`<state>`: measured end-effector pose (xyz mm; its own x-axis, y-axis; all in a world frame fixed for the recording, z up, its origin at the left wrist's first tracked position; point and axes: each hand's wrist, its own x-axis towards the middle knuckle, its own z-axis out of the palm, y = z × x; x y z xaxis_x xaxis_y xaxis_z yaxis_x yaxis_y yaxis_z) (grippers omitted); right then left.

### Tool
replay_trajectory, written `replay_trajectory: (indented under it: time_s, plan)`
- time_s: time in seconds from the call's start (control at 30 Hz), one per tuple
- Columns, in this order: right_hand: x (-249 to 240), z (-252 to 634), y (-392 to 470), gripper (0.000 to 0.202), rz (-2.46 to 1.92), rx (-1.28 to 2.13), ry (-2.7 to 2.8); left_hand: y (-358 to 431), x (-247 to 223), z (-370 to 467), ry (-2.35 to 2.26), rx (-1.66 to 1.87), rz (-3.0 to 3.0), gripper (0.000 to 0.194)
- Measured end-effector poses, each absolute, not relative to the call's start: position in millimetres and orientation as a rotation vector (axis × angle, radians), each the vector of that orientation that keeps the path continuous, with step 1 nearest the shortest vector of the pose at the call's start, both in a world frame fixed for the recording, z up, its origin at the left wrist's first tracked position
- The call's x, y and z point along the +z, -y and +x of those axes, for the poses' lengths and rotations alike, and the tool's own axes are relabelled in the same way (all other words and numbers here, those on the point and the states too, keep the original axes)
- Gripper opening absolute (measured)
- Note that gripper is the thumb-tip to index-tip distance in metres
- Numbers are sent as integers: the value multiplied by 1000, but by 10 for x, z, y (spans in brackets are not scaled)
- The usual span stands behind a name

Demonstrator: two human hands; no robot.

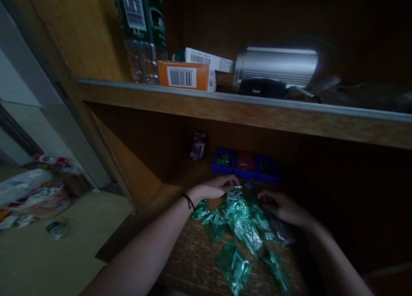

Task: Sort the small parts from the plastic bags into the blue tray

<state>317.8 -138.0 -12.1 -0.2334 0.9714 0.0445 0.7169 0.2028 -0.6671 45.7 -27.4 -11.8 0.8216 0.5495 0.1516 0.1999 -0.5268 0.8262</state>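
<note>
A heap of small green see-through plastic packets [241, 218] lies on the worn wooden surface of the lower compartment. At the heap's far left edge is my left hand [220, 186], with a dark band on the wrist; its fingers are curled in at the tip of a green plastic packet [234, 194] and appear to pinch it. My right hand [281, 206] hovers by the heap's right side, fingers loosely bent and apart, holding nothing I can see. Just beyond both hands sits a blue divided tray [246, 174], with green packets in its left section and a red item [245, 161] in the middle one.
Above the hands runs a shelf edge [225, 100] carrying a plastic bottle [144, 38], an orange box [183, 76] and a silver cylinder [278, 66]. A small dark box [198, 145] stands at the back. A filled basket [48, 203] is on the floor to the left.
</note>
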Motion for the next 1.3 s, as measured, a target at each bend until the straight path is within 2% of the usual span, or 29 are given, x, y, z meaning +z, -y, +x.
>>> replay_trajectory:
  time_s: [0.13,0.33,0.57,0.87,1.0,1.17,1.3]
  plan:
    - [-89,3164,1384,11,-1574,722,2079,268,-90,413,-583,544,2139,21]
    - [-107,3183,1351,17,-1512,595,2145,255,-110,412,-649,490,1930,23]
    - [-149,3262,1276,20,-1478,423,2022,189,-148,400,-646,554,1947,23]
    - [-139,3286,1282,24,-1506,532,1727,93,-217,389,-571,671,2021,11]
    - [-147,3323,1258,22,-1461,589,1660,52,-166,367,-625,900,2068,10]
    - [-55,3228,1293,23,-1439,722,1605,3,-29,324,-1024,1526,2142,21]
    - [13,3137,1324,27,-1471,808,1544,-43,-72,375,-1133,1636,2208,26]
